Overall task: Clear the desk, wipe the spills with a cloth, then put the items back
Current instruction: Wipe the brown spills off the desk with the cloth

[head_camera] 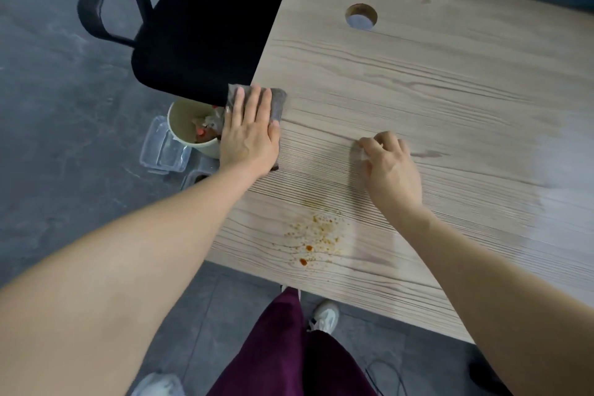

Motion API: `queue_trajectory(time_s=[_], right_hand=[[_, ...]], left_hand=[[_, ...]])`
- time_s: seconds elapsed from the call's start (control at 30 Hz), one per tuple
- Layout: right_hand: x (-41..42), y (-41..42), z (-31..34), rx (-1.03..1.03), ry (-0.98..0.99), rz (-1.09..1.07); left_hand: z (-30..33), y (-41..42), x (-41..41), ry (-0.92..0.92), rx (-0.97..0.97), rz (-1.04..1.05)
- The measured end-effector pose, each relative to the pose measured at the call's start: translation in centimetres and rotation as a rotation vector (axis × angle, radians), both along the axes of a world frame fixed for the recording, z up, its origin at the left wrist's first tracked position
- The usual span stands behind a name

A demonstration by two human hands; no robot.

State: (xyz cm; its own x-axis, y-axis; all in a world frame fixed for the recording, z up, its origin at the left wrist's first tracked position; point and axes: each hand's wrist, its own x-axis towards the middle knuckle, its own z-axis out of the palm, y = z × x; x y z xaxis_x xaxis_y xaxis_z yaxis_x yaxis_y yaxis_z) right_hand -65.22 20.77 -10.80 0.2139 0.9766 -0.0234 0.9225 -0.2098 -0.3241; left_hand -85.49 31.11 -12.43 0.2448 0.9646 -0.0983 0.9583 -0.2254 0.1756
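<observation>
Cloth [257,100], grey and folded, is pressed flat at the left edge of the table [434,90] by the left hand [249,135], fingers straight and close together, part of the cloth overhanging the edge. Right hand [390,164] is rested on the table to the right, fingers curled on a small crumpled white wad [360,153]. Orange-red spill [313,236] is seen unwiped near the front edge, between the forearms; cup of scraps [193,127] and clear containers [165,149] are set on the floor below the table edge, beside a black chair [199,29].
</observation>
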Motion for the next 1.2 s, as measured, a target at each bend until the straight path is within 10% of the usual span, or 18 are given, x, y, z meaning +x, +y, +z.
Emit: queue_trajectory(time_s=[0.3,0.57,0.87,1.03,1.2], right_hand=[[0.8,-0.4,0.2,0.030,0.017,0.084],[2.3,-2.4,-0.3,0.085,0.094,-0.056],[3.4,-4.6,-0.4,0.091,0.064,-0.069],[4.3,-6.5,-0.6,0.117,0.044,-0.136],[4.7,-9.2,-0.7,0.140,0.047,-0.138]], left_hand=[[-0.2,-3.1,-1.4,0.022,-0.012,-0.412],[-0.4,-3.3,2.5,0.011,0.030,0.097],[0.1,-5.9,4.1,0.000,-0.053,-0.404],[0.4,-4.5,5.7,0.021,-0.054,-0.037],[0.3,-11.5,8.8,0.018,-0.086,-0.226]])
